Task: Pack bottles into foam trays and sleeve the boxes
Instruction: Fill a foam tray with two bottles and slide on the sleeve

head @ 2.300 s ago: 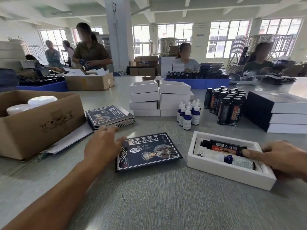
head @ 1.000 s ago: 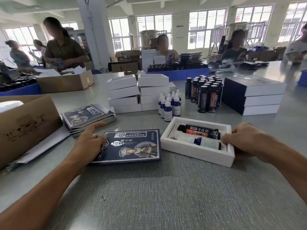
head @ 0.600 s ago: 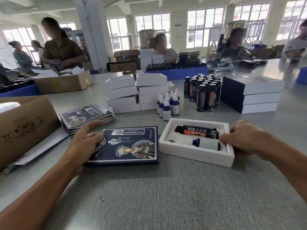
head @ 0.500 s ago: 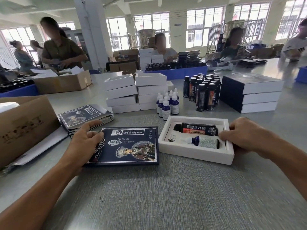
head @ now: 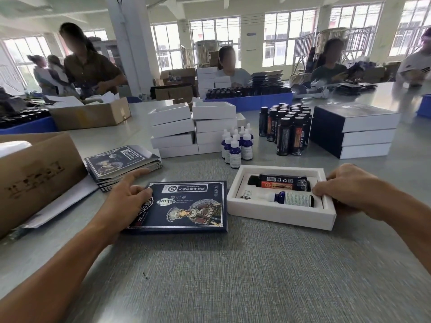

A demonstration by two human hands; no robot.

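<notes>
Left hand [head: 127,201] at ten o'clock, palm down, forefinger stretched toward one o'clock, other fingers bent under at the knuckles. Left forearm bare, running in from seven o'clock. Right hand [head: 347,190] at three o'clock, knuckles up, fingers curled, tips pointing toward nine o'clock, thumb tucked below. Right forearm bare, entering from four o'clock. Hands well apart, both low.

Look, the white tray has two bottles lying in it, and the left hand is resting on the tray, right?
Not quite. The head view shows the left hand resting on the dark blue sleeve; the right hand is at the white tray. Two bottles do lie in it.
</notes>
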